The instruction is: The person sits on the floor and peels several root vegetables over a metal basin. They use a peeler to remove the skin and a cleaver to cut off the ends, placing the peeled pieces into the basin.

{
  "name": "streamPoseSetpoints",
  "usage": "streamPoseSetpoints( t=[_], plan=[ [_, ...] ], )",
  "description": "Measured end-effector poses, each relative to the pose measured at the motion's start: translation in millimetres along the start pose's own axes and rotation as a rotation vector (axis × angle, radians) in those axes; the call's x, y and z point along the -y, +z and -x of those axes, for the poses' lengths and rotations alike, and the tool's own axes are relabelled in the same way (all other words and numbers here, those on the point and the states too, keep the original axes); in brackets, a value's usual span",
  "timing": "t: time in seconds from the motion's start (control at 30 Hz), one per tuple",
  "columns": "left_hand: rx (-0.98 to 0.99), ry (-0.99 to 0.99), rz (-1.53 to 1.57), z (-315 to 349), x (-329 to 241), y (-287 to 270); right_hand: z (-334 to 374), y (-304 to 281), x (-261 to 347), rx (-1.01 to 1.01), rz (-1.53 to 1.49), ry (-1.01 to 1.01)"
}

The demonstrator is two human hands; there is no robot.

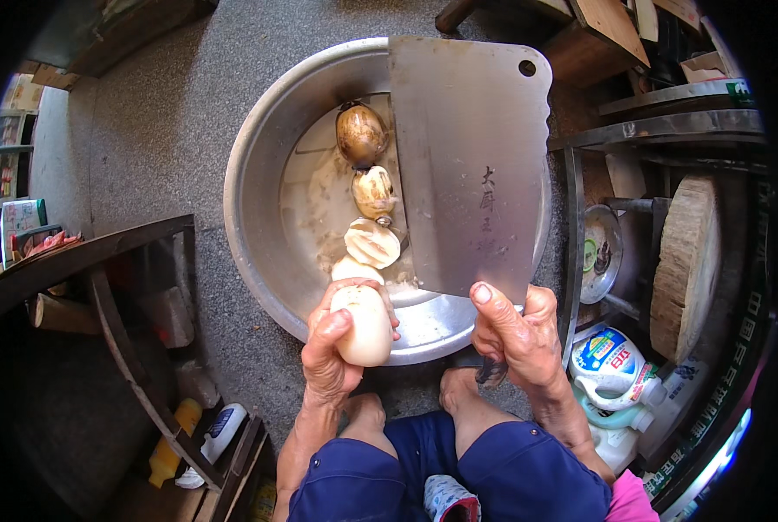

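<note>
My left hand is closed around the near end of a lotus root, whose segments run in a chain away from me. The near segments are pale and peeled. The farthest one still has brown skin, and the segment before it is only partly bare. In my right hand is a wide metal cleaver, its broad blade upright to the right of the lotus root. My right thumb lies along the blade's near edge, and the fingers hide most of the handle. Both are over a large metal basin with cloudy water and scraps in it.
A dark wooden rack stands at the left with bottles low inside. On the right, a metal-framed shelf holds a bowl, a round wooden chopping block and a white detergent jug. Wooden furniture stands at the far right.
</note>
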State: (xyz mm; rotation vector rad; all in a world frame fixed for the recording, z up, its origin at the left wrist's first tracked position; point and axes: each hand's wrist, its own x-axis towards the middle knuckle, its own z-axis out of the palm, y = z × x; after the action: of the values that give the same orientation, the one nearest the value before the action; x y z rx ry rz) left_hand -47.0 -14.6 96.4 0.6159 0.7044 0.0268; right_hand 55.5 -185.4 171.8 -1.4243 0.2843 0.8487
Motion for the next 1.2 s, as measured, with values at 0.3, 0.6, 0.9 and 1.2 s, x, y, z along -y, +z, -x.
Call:
streamPoseSetpoints(
  t=[0.3, 0.6, 0.9, 1.2],
  plan=[
    [0.118, -0.085, 0.164, 0, 5, -10, 1, -5, -8, 0.055, 0.012, 0.020],
    [0.025, 0.025, 0.001, 3, 12, -22, 8, -3, 10, 0.265, -0.150, 0.242],
    [0.129, -0.073, -0.126, 4, 9, -35, 7, -1, 9, 0.307, 0.011, 0.331],
    [0.155, -0.239, -0.011, 1, -2, -23, 6, -9, 0, 0.121, 0.109, 0.179]
  ],
)
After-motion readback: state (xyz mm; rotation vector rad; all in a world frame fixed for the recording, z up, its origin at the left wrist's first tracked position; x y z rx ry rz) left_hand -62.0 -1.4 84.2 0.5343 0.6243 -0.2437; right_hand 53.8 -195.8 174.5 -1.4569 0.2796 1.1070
